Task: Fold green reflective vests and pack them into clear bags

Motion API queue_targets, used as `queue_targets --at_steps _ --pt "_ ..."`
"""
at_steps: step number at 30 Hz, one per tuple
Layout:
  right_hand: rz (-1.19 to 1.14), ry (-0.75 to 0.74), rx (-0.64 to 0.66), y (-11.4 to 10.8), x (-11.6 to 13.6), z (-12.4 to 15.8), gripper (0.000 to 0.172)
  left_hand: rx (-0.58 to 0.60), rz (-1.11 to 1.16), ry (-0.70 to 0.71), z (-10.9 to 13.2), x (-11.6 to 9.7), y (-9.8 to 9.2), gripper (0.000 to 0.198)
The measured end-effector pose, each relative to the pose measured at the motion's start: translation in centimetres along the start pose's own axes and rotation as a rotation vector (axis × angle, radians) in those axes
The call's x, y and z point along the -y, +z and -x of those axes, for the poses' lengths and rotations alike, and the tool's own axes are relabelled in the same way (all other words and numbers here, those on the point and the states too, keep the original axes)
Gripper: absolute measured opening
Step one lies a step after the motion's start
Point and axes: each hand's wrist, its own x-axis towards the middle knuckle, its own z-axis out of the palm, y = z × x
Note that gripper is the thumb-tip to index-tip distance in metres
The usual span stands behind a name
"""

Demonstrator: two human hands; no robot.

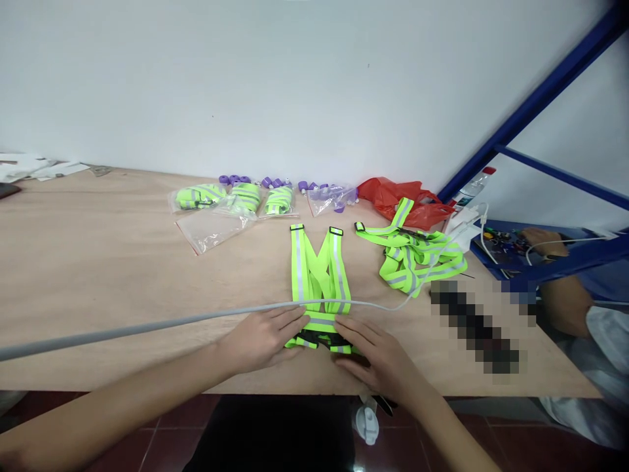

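Observation:
A neon-yellow reflective vest (322, 321) made of elastic straps lies flat near the table's front edge, its two shoulder straps pointing away from me and crossing in the middle. Black buckles sit at their far ends. My left hand (265, 337) rests on the left end of its waist belt, fingers stretched out. On the belt's right end lies my right hand (376, 357), fingers also extended and slightly apart. Both thumbs are low, near the black buckle parts, partly hidden. A grey cable (196, 319) passes over the vest just beyond my fingers.
A second, tangled reflective vest (417, 255) lies to the right, by a red plastic bag (400, 196). Bagged vests (200, 195), an open clear bag (211, 233) and purple caps (268, 182) line the back. Another person's arm (565, 301) is at the right, beside a blue frame (555, 170).

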Motion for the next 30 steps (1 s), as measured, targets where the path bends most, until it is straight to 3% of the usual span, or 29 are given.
queue_targets --at_steps 10,15,20,26,30 --pt "-0.065 0.012 -0.048 0.2 -0.7 -0.8 0.037 0.021 0.1 -0.065 -1.5 0.3 -1.1 0.03" --pt "-0.189 0.078 0.019 -0.6 -0.7 -1.6 0.035 0.102 0.207 -0.151 -2.2 0.7 -1.3 0.022" --pt "-0.343 0.155 0.106 -1.0 -1.2 -2.9 0.023 0.15 0.267 -0.138 -3.0 0.7 -1.7 0.014" --pt "-0.381 0.194 0.163 -1.3 -1.5 -3.6 0.015 0.234 0.317 -0.189 -3.4 1.1 -1.9 0.028" --pt "-0.46 0.327 0.146 -0.9 -2.2 -3.8 0.014 0.199 0.317 -0.218 -3.6 2.0 -1.6 0.039"
